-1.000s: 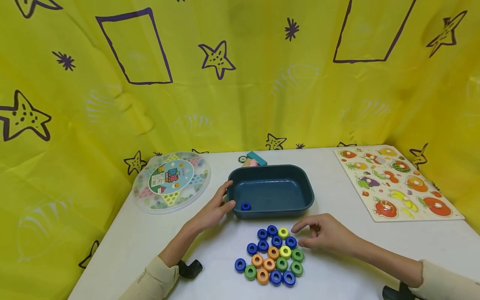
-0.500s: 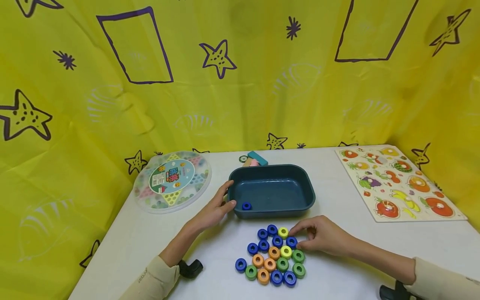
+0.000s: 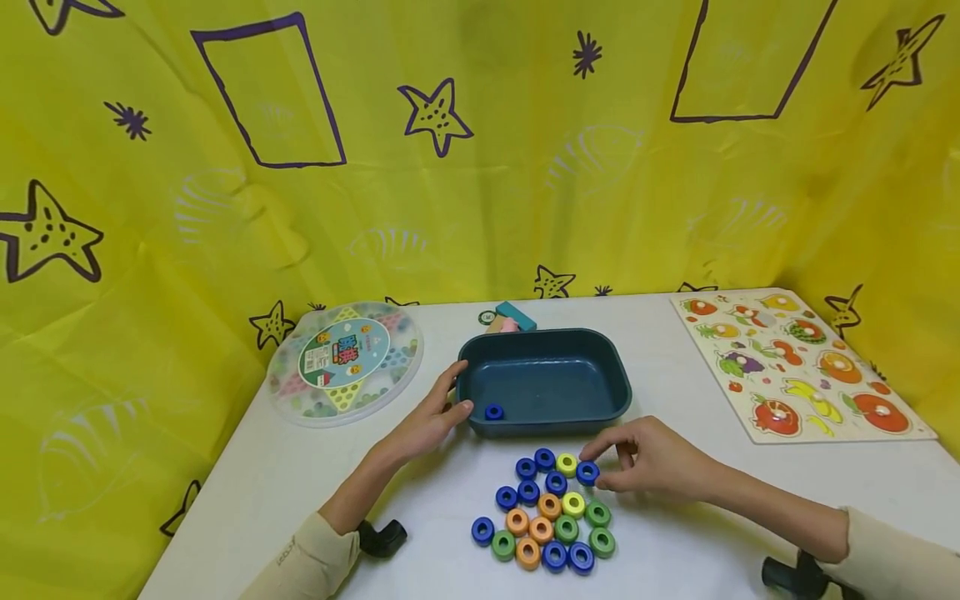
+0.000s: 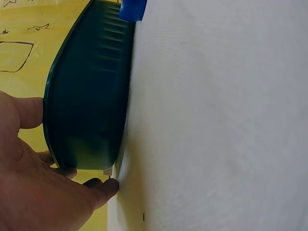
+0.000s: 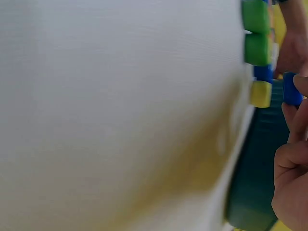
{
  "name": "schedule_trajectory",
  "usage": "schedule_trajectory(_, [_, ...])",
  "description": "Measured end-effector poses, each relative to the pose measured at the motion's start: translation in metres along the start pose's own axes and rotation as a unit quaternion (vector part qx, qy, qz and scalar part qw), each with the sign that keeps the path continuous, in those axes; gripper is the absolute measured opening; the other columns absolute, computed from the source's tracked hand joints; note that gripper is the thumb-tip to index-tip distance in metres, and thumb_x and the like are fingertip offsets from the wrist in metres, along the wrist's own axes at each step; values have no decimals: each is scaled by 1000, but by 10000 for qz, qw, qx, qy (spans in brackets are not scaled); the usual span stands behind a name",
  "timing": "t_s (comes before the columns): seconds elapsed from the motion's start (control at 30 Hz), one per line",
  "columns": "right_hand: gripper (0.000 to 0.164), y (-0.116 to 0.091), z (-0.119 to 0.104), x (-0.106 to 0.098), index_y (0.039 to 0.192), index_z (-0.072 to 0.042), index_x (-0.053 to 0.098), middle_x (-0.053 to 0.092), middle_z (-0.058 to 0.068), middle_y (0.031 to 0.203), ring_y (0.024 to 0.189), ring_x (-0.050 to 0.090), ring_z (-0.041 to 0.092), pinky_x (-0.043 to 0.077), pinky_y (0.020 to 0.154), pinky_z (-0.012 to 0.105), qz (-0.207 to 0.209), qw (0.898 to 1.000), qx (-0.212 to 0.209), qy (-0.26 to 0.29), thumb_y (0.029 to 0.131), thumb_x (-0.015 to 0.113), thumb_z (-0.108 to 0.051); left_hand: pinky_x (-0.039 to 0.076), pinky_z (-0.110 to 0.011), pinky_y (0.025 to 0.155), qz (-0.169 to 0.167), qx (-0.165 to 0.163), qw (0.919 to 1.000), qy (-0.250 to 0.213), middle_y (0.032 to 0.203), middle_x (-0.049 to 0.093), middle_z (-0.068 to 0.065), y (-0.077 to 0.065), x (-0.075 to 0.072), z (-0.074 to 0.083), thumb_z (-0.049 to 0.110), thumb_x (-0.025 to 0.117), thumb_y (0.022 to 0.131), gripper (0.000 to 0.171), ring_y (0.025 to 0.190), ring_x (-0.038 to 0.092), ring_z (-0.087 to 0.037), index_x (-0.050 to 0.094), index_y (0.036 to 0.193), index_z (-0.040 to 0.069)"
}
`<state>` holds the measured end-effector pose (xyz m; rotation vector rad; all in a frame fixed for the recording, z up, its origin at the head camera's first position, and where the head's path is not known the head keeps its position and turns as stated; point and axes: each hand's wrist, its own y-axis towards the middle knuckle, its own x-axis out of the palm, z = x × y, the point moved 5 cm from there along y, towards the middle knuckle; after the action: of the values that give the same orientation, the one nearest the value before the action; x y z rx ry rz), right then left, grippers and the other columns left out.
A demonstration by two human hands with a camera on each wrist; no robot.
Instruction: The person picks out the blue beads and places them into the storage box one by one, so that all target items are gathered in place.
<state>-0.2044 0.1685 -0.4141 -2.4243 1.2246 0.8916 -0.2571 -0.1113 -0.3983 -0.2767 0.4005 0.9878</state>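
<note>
My right hand (image 3: 651, 463) pinches a blue ring bead (image 3: 588, 473) between thumb and forefinger. In the right wrist view the pinched blue ring (image 5: 291, 89) is raised off the white table. With thumb and fingers at its left corner, my left hand (image 3: 431, 418) grips a dark teal plastic tub (image 3: 547, 427). One blue ring (image 3: 493, 412) lies inside the tub, near its front left. Just in front of the tub, several blue, orange, green and yellow rings lie in a loose cluster, with a yellow ring (image 3: 567, 465) near my right fingertips and a green ring (image 3: 597, 513) below.
A round clear board-game case (image 3: 345, 358) lies at the back left. To the right is a wooden fruit puzzle board (image 3: 795, 367). Behind the tub sit a small teal block (image 3: 516, 316) and other small pieces. A yellow patterned curtain (image 3: 480, 200) surrounds the white table (image 3: 315, 475).
My right hand has closed its fingertips on a blue ring at the cluster's right edge and lifted it slightly. The left hand stays on the tub.
</note>
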Motion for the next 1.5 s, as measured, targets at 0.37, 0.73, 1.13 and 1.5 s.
schedule_trajectory(0.37, [25,43,-38,-29,102,-20,70,57,-5,66,52,46,10,37,45,23,175,9966,-798,120,78,76,-22,16,-50,108,-25,0,10000,18,154,2,-14,-1,1,2,20,43,99,62,139,6,-31,7,149,9])
schedule_trajectory(0.73, [25,117,-7,-21,102,-25,70,66,-4,84,52,46,11,36,45,22,-290,9965,-779,-69,79,75,-30,17,-49,107,289,75,9995,-57,154,7,-1,14,2,-36,23,45,99,61,139,8,-24,12,149,24])
schedule_trajectory(1.13, [20,148,16,3,99,-22,71,67,-12,95,54,47,9,39,49,21,-1230,9909,-499,-222,79,75,-21,20,-48,107,330,-37,9986,-413,154,6,0,13,4,-35,20,45,99,60,138,11,-27,13,149,26])
schedule_trajectory(1.5, [21,150,21,7,100,-20,71,67,-11,96,66,54,11,46,58,25,-1472,9880,-420,-222,80,74,-18,23,-47,105,452,-206,9959,-762,154,6,-4,10,4,-21,13,46,98,62,137,13,-30,12,149,17])
